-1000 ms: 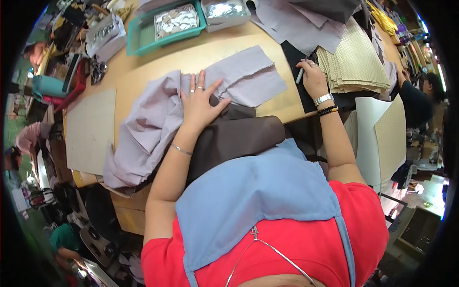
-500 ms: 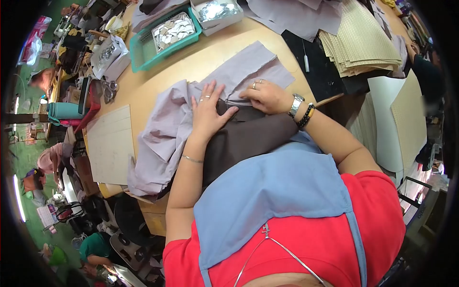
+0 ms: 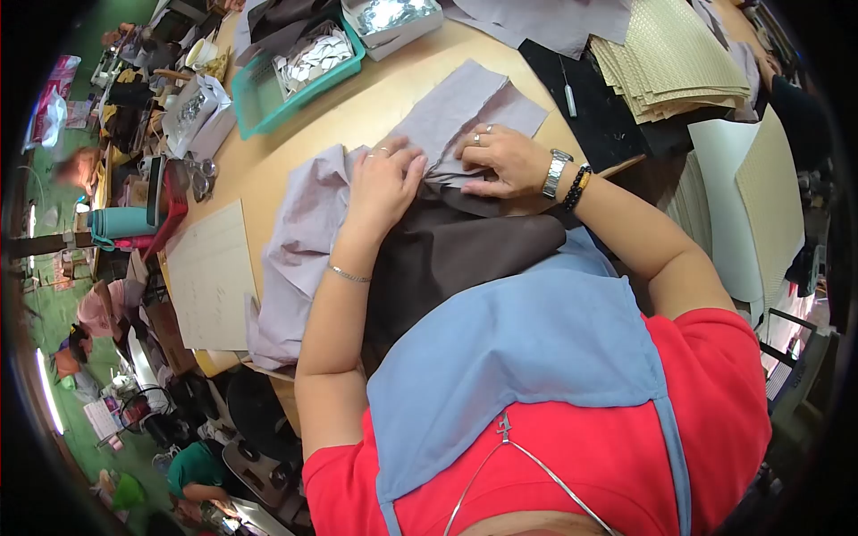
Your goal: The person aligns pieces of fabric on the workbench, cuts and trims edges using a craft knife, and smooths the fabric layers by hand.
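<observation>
Grey fabric (image 3: 308,214) lies bunched on the wooden table (image 3: 402,98), with a flatter piece reaching toward the back. Dark brown fabric (image 3: 465,250) hangs from it over the front edge. My left hand (image 3: 387,183) has its fingers curled on the grey fabric, pinching it beside the seam. Facing it, my right hand (image 3: 509,163) holds the same fabric with bent fingers, just above the dark piece. An awl-like tool with a pale handle (image 3: 570,100) rests on the black sheet (image 3: 599,134) to the right.
A teal basket (image 3: 255,121) with white pieces stands at the back left, beside a box of shiny parts (image 3: 407,40). Gold textured sheets (image 3: 666,62) are stacked at the right. A flat board (image 3: 210,286) and scissors (image 3: 204,179) lie left. Other people sit farther left.
My right hand has left the pale-handled tool on the black sheet and moved left onto the grey fabric. My left hand's spread fingers have curled in. The view has shifted.
</observation>
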Action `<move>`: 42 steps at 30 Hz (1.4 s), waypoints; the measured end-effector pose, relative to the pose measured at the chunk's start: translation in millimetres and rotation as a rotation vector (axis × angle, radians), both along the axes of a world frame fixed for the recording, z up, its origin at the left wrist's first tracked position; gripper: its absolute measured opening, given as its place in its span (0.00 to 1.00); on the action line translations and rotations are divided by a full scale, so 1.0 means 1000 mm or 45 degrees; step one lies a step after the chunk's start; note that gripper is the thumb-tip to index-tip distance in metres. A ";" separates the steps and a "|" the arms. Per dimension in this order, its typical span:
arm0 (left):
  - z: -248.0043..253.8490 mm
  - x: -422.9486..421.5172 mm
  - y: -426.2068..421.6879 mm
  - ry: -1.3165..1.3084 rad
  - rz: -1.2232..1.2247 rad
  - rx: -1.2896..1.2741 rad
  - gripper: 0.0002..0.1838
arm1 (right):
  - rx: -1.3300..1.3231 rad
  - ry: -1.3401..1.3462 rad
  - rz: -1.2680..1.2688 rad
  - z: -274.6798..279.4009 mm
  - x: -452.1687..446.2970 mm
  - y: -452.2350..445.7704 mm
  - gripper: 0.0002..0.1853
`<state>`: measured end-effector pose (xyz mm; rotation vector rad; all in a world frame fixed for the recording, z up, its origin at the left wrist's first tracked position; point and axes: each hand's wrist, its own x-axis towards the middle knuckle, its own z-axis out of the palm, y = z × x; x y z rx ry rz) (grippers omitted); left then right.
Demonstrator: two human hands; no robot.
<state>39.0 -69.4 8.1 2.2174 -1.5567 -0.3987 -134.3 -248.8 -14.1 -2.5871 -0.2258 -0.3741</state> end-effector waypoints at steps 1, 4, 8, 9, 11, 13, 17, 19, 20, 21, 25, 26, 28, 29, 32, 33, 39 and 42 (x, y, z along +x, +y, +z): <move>-0.009 0.001 -0.003 0.096 -0.044 -0.093 0.18 | -0.013 -0.060 -0.011 -0.003 -0.001 0.000 0.16; -0.030 0.003 -0.009 0.188 -0.152 -0.312 0.16 | 0.010 -0.195 -0.055 -0.014 0.001 0.000 0.16; -0.040 0.006 -0.009 0.236 -0.185 -0.438 0.14 | -0.018 -0.085 -0.072 -0.022 -0.009 -0.004 0.12; -0.040 0.007 -0.009 0.252 -0.182 -0.426 0.15 | -0.038 -0.056 -0.070 -0.023 -0.010 -0.006 0.12; -0.037 0.007 -0.008 0.283 -0.175 -0.398 0.16 | -0.181 0.015 -0.054 -0.021 -0.014 -0.010 0.12; -0.030 0.005 -0.006 0.246 -0.200 -0.377 0.18 | -0.254 -0.014 -0.046 -0.008 -0.015 -0.007 0.15; -0.031 0.007 -0.006 0.195 -0.289 -0.367 0.21 | -0.394 -0.005 0.021 0.003 -0.023 0.033 0.25; -0.033 0.016 -0.007 0.309 -0.299 -0.307 0.21 | -0.521 -0.069 0.011 -0.026 -0.024 0.056 0.22; -0.034 0.019 -0.007 0.364 -0.303 -0.276 0.21 | -0.470 -0.123 0.037 -0.030 -0.023 0.063 0.21; -0.035 0.019 -0.009 0.406 -0.262 -0.282 0.20 | -0.428 -0.134 0.085 -0.032 -0.024 0.063 0.20; -0.043 0.020 -0.012 0.544 -0.160 -0.330 0.14 | -0.145 -0.264 0.189 -0.025 -0.018 0.058 0.12; -0.045 0.020 -0.012 0.573 -0.147 -0.352 0.13 | -0.079 -0.280 0.151 -0.005 -0.014 0.057 0.11; -0.045 0.019 -0.013 0.563 -0.151 -0.370 0.11 | 0.052 -0.349 -0.027 0.013 -0.001 0.052 0.09; -0.044 0.019 -0.013 0.556 -0.148 -0.379 0.11 | 0.065 -0.232 -0.102 0.010 0.002 0.047 0.10; -0.039 0.019 -0.012 0.480 -0.168 -0.361 0.11 | 0.095 -0.019 -0.219 -0.008 -0.001 0.036 0.13; -0.040 0.019 -0.012 0.484 -0.164 -0.365 0.11 | 0.076 -0.051 -0.212 -0.013 -0.004 0.035 0.13; -0.039 0.019 -0.012 0.525 -0.169 -0.384 0.09 | 0.017 -0.151 -0.200 -0.016 -0.004 0.034 0.17; -0.039 0.019 -0.011 0.494 -0.178 -0.390 0.08 | -0.058 -0.164 -0.248 -0.017 -0.003 0.036 0.21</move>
